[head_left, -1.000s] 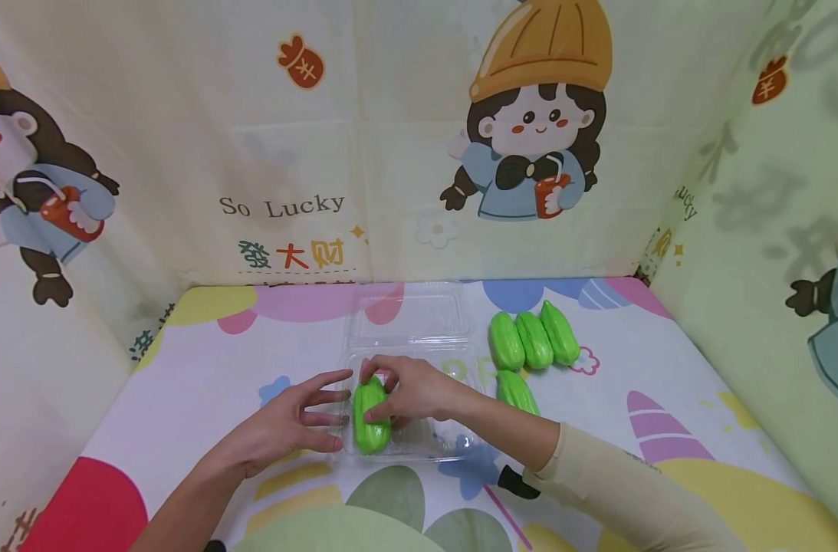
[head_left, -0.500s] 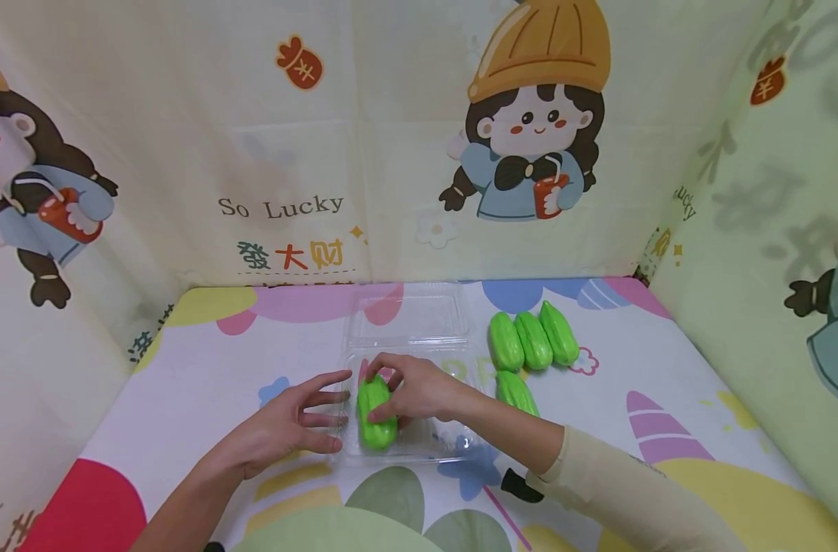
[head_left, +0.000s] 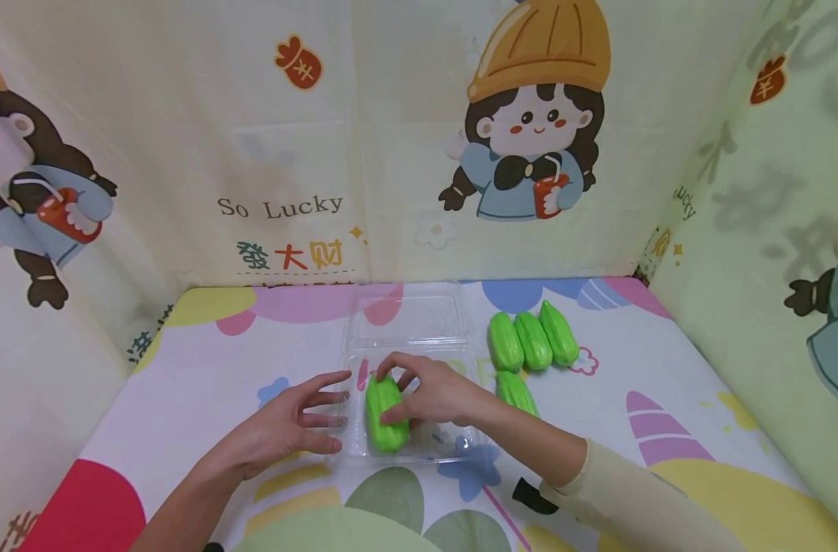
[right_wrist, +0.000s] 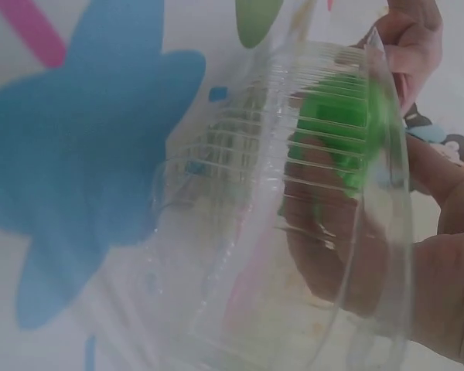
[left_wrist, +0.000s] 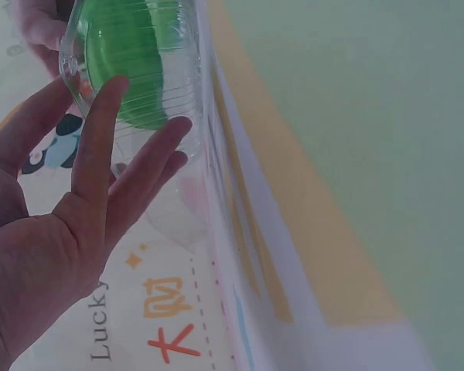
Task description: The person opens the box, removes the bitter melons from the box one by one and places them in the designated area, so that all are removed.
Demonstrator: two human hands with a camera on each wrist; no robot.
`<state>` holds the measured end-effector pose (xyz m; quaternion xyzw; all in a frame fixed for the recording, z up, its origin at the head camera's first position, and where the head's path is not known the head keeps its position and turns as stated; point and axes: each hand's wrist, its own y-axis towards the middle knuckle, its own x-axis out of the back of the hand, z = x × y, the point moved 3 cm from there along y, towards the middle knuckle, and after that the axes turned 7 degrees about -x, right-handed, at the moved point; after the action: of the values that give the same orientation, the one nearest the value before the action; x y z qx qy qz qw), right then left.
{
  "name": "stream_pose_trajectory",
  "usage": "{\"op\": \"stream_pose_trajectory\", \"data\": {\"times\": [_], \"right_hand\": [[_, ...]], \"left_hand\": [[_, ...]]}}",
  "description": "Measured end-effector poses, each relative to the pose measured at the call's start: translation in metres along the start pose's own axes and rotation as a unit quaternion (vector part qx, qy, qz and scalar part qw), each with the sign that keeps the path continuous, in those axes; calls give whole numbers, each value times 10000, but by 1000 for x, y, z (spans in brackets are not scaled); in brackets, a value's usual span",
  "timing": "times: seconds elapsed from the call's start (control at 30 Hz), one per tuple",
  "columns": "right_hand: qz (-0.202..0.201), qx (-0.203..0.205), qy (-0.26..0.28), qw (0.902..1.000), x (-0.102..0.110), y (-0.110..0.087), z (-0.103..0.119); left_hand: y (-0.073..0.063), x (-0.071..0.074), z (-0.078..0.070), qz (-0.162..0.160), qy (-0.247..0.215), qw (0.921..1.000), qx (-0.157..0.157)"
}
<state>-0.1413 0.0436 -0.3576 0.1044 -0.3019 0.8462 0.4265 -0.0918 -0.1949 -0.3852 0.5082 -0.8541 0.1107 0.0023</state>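
Note:
My right hand point(head_left: 435, 391) reaches into a clear plastic clamshell box point(head_left: 453, 452) and grips a green ribbed toy fruit point(head_left: 384, 431), long and glossy. Its thumb lies on the near right side and its fingers curl over the far end. Through the ribbed wall in the right wrist view, the green fruit point(right_wrist: 336, 116) shows with fingers around it. My left hand point(head_left: 287, 422) is at the box's left wall, fingers spread and fairly straight. In the left wrist view the fingertips point(left_wrist: 178, 127) are against or very close to that wall; contact is hard to tell.
The box's lid point(head_left: 408, 314) lies folded back behind it. To the right, three more green fruits point(head_left: 533, 340) lie side by side, and another green fruit point(head_left: 517, 392) sits nearer, partly behind the right forearm. A patterned cloth point(head_left: 239, 368) covers the table; printed curtains point(head_left: 391, 153) surround it.
My right hand has shifted the green fruit a little to the right inside the box, away from the left wall. My left hand has stayed in place.

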Motion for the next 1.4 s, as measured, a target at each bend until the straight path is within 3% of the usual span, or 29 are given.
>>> {"op": "stream_pose_trajectory", "data": {"times": [0.4, 1.03, 1.4], "right_hand": [[27, 357, 238, 9991, 17, -23, -3], [-132, 369, 458, 9982, 43, -55, -20], [-490, 342, 232, 9979, 61, -73, -38]], "left_hand": [[-1, -1, -2, -27, -16, 10000, 16], [-2, -1, -2, -51, 40, 10000, -5], [0, -2, -2, -52, 60, 10000, 6]]}}
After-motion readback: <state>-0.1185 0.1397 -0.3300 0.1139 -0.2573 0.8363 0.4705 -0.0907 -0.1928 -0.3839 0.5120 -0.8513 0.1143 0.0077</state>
